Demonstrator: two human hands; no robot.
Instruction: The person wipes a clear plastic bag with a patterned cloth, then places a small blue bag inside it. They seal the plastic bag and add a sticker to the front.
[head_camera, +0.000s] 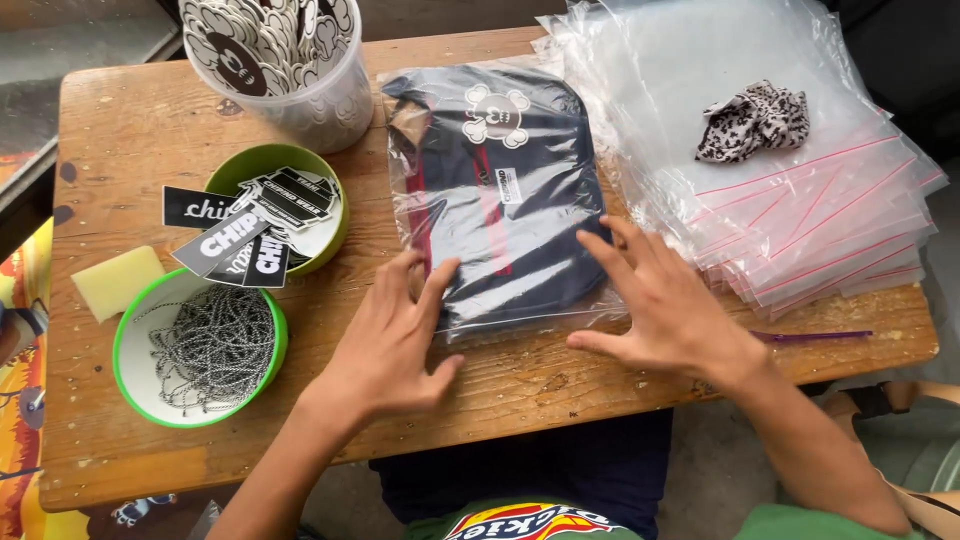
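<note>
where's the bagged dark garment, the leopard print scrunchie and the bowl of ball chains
bagged dark garment (500, 190), head view, middle of the bag
leopard print scrunchie (752, 121), head view, its centre
bowl of ball chains (128, 345), head view, white inner wall

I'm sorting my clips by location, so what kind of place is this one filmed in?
Probably a small home or studio packing station for clothing orders. A folded dark garment in a clear bag lies on a worn wooden table, beside a stack of empty zip bags and a tub of stickers.
</note>
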